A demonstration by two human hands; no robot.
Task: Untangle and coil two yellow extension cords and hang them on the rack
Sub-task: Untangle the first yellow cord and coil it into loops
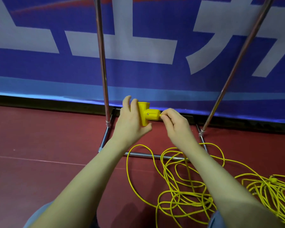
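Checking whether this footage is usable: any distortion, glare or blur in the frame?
Head view: wide-angle bending splays the rack poles outward; a bright sheen runs along the banner's lower edge; the left hand, right hand and yellow socket are sharp; cords soften slightly at the right edge.

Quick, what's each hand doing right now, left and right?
Left hand: grips the yellow socket head of an extension cord.
Right hand: pinches the cord where it leaves the socket head.
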